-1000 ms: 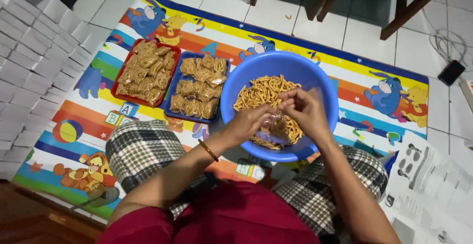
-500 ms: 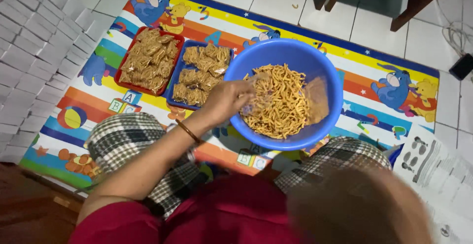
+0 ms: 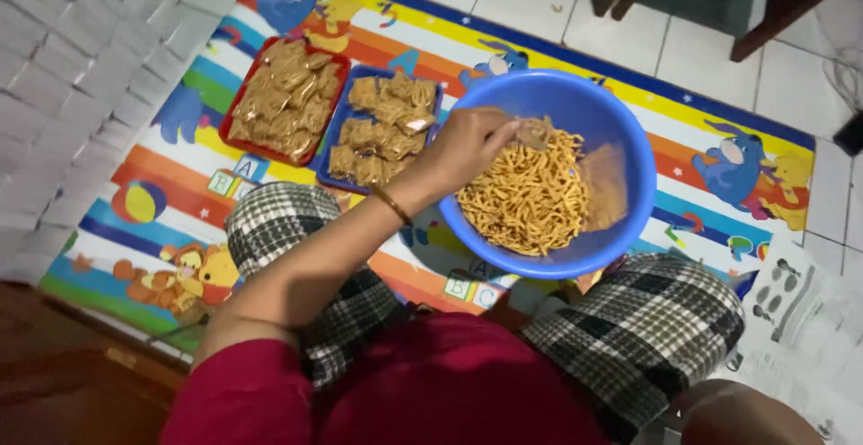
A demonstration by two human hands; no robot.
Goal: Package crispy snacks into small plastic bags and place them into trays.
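Colourful mat (image 3: 575, 49) | left hand (image 3: 463, 146) over blue basin (image 3: 629, 130) rim

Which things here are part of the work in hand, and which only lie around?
In use: left hand, blue bowl, snack sticks, red tray, blue tray.
Lying about: play mat, white boxes, paper sheet.

A small clear packet of snack sticks (image 3: 534, 132) sits pinched above a round blue basin (image 3: 629, 130). The basin rests on the mat, holding a loose heap of orange-yellow snack sticks (image 3: 526, 202).
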